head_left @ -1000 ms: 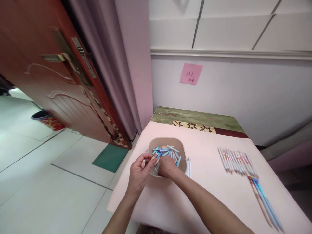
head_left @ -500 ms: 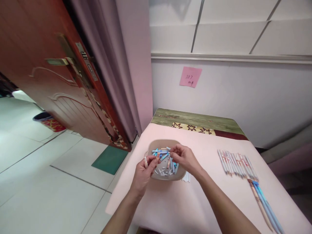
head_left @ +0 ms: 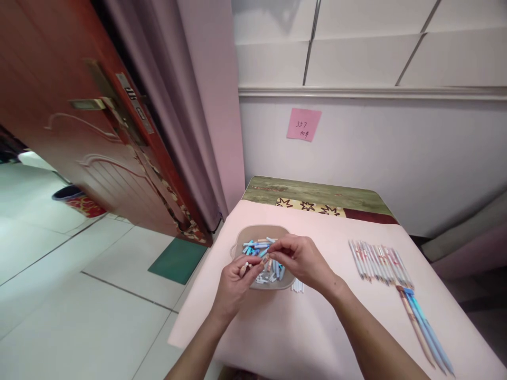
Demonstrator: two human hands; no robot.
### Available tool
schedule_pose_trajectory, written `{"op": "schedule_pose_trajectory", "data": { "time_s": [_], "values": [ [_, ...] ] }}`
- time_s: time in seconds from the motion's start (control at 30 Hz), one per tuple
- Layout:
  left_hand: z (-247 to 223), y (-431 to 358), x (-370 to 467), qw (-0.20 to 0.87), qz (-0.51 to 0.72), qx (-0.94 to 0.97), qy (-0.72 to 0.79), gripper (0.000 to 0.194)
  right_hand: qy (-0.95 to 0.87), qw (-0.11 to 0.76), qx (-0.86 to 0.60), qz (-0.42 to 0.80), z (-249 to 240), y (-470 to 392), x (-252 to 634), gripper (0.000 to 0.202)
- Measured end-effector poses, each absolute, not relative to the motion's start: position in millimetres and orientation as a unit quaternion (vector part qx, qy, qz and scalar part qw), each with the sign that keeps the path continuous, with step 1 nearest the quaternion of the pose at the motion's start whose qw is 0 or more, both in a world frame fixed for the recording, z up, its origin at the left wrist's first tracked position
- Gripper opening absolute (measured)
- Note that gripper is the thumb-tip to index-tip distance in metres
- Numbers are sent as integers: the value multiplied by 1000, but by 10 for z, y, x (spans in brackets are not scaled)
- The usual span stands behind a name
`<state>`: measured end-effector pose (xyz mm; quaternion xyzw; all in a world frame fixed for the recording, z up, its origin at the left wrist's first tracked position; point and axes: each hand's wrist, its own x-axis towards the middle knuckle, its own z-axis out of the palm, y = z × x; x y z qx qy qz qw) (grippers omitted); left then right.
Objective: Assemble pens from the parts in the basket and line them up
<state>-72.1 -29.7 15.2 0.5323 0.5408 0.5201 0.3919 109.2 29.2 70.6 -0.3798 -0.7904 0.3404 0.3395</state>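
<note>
My left hand (head_left: 232,282) is closed over the front of a beige plastic basin (head_left: 240,238). Its fingertips pinch a small orange-brown pen part (head_left: 264,260), and a short whitish piece (head_left: 245,266) sticks up between its fingers. My right hand (head_left: 303,258) has thumb and forefinger pinched right beside that pen part; whatever lies between them is too small to name. Blue, white and brownish pen pieces (head_left: 277,268) lie loose in the basin below, with small white bits (head_left: 261,278) near its front.
Thin white sticks (head_left: 297,286) lie right of the basin on the pink-covered table (head_left: 325,338). Farther right is a row of slim pens (head_left: 378,263), with several longer blue and brown pens (head_left: 428,330) below it. A wooden door (head_left: 130,169) stands left.
My hands have come together over the basin, so the right fingertips now meet the pen part in the left. The view has shifted slightly.
</note>
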Motion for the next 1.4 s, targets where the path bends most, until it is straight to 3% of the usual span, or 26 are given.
{"op": "schedule_pose_trajectory", "data": {
  "time_s": [0.2,0.37,0.47,0.53,0.67,0.77,1.13,1.4],
  "values": [
    [145,-310,-703,377,513,561,529,14,-834,329,-351,269,724,247,1044,15],
    [189,-320,-714,390,536,521,538,14,-812,354,-329,328,762,255,1058,19],
    [206,-319,-766,388,563,472,556,17,-728,402,-391,394,731,346,1188,31],
    [201,-311,-818,377,583,450,562,18,-702,399,-460,369,665,427,1287,31],
    [174,-299,-908,375,601,431,560,20,-769,229,-560,209,418,537,1332,23],
    [161,-307,-936,380,589,436,565,20,-794,134,-566,174,188,549,1193,15],
    [72,-371,-1083,340,585,448,584,24,-838,-1,-526,148,-174,682,746,21],
    [60,-335,-1038,357,587,449,571,21,-849,-76,-492,176,-334,609,460,13]
  ]
}}
